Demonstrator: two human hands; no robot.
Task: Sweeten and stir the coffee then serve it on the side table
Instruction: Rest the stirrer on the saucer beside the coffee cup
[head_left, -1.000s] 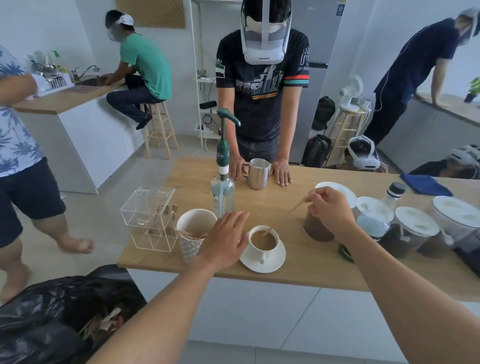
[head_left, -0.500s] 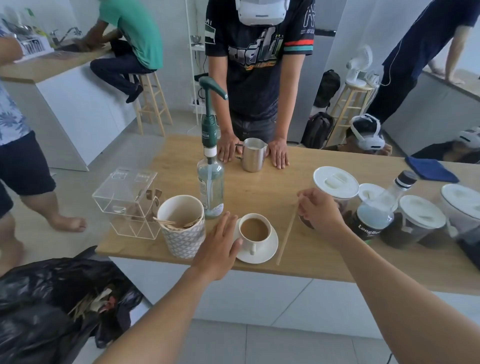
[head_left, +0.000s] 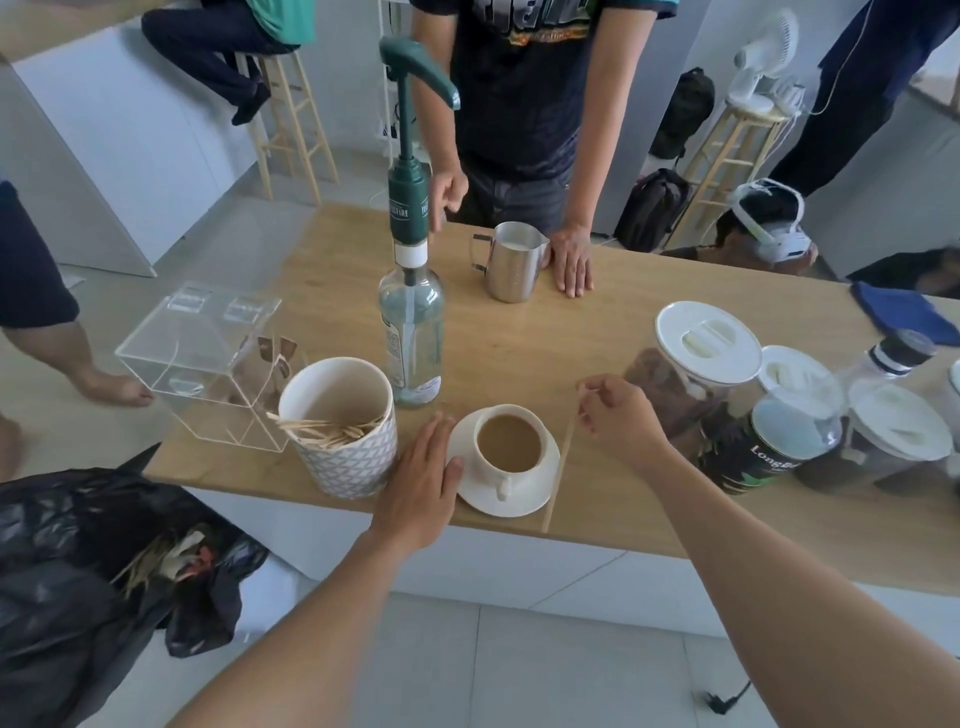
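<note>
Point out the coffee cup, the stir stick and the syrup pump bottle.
coffee cup (head_left: 510, 443): head view, on the coffee surface.
stir stick (head_left: 558, 475): head view, mid-length of the stick.
syrup pump bottle (head_left: 413, 332): head view, on the glass body.

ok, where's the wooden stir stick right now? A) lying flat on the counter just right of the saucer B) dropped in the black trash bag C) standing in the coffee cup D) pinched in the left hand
A: the stir stick lies flat on the counter along the right edge of the saucer, below the right hand, apparently not gripped by it.
</note>
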